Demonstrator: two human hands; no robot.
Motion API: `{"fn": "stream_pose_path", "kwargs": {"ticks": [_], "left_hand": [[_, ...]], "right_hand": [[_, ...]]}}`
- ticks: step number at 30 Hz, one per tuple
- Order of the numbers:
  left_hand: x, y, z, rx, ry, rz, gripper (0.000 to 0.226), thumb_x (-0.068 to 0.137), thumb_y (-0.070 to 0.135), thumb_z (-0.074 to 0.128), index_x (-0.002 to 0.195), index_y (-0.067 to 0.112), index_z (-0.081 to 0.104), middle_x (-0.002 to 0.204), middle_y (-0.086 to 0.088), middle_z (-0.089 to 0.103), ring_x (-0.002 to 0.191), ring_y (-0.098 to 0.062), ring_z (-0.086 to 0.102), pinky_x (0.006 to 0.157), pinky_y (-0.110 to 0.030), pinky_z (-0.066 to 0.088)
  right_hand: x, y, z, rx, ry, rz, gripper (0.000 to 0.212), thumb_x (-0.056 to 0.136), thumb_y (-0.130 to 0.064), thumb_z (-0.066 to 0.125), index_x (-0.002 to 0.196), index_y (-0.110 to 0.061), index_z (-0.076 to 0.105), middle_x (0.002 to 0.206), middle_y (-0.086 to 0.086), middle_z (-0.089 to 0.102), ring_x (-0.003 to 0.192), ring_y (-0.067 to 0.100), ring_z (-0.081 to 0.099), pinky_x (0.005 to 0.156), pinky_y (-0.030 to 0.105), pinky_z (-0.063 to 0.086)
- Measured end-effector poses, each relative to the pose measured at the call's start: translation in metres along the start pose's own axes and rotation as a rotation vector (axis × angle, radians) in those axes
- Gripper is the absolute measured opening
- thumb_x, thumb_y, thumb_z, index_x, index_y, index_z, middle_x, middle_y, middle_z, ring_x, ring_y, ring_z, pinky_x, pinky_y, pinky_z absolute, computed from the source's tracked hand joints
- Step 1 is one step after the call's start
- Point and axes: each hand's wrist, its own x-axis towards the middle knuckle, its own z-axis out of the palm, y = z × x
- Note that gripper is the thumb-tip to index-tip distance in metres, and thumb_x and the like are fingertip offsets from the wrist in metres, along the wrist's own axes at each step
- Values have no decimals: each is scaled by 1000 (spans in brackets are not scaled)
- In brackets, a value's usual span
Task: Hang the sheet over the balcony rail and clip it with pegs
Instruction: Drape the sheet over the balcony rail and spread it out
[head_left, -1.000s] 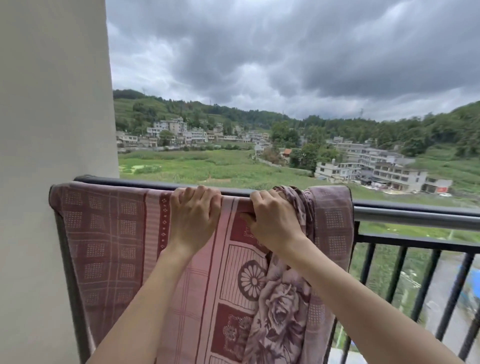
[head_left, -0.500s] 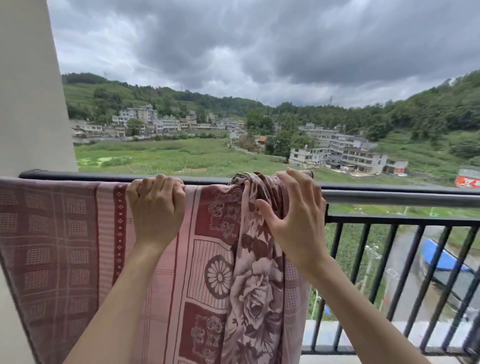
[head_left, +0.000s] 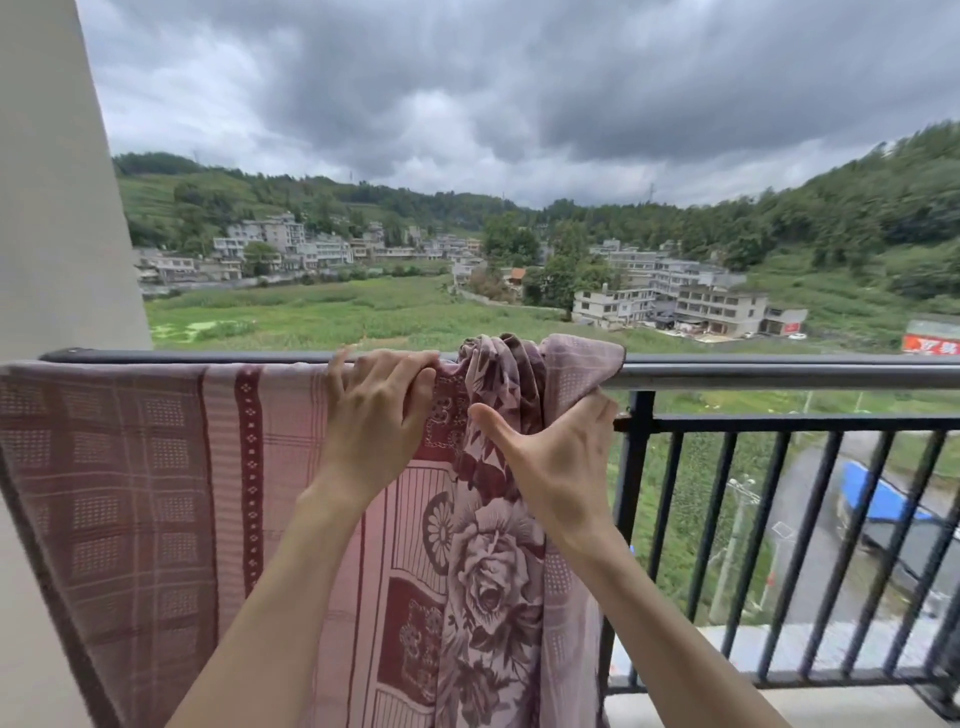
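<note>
A pink and maroon patterned sheet (head_left: 135, 467) hangs over the metal balcony rail (head_left: 779, 375), flat on the left and bunched into folds at its right end. My left hand (head_left: 374, 415) grips the sheet on top of the rail, fingers curled over the fabric. My right hand (head_left: 556, 457) is just below the rail at the bunched part, thumb spread out to the left and fingers hooked into the folds near the sheet's right edge. No pegs are in view.
A pale wall column (head_left: 57, 208) stands at the far left, where the rail ends. Dark vertical bars (head_left: 789, 545) run below the bare rail on the right. Beyond lie fields, buildings and a road far below.
My right hand has dropped from the top of the bunched sheet to just under the rail, now hooked into the folds. My left hand keeps its grip on the rail.
</note>
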Motion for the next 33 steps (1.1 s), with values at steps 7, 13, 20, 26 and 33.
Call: {"fn": "stream_pose_path", "kwargs": {"ticks": [7, 13, 20, 26, 33], "left_hand": [[4, 1, 5, -3, -26, -48, 48, 89, 57, 32, 120, 29, 56, 114, 1, 58, 107, -22, 43, 94, -37, 15], [5, 2, 8, -6, 0, -53, 39, 89, 49, 39, 114, 27, 60, 108, 0, 61, 105, -24, 45, 94, -39, 17], [5, 1, 11, -14, 20, -54, 47, 87, 57, 30, 105, 29, 63, 102, 2, 62, 99, -23, 47, 94, -42, 21], [5, 1, 11, 17, 28, -36, 50, 86, 56, 27, 104, 28, 64, 99, 2, 64, 96, -25, 50, 89, -37, 18], [5, -2, 11, 54, 33, -25, 51, 86, 55, 28, 106, 25, 63, 99, 0, 65, 96, -25, 51, 88, -37, 19]], "right_hand": [[23, 7, -18, -87, 9, -62, 38, 78, -35, 73, 89, -5, 52, 66, -2, 59, 53, 9, 54, 42, 17, 43], [56, 0, -37, 123, -98, 7, 33, 73, -27, 69, 79, 2, 55, 66, 13, 59, 55, 27, 54, 47, 35, 45], [99, -17, -67, 467, 52, 166, 29, 76, -18, 64, 97, -1, 55, 96, 25, 64, 88, 32, 62, 80, 54, 52], [79, 38, -92, 343, 180, 238, 41, 71, -29, 66, 102, -11, 46, 75, 3, 60, 79, 22, 60, 78, 40, 50], [102, 75, -131, 586, 508, 372, 33, 64, -20, 67, 96, -13, 66, 93, 6, 68, 90, 23, 66, 80, 36, 55]]}}
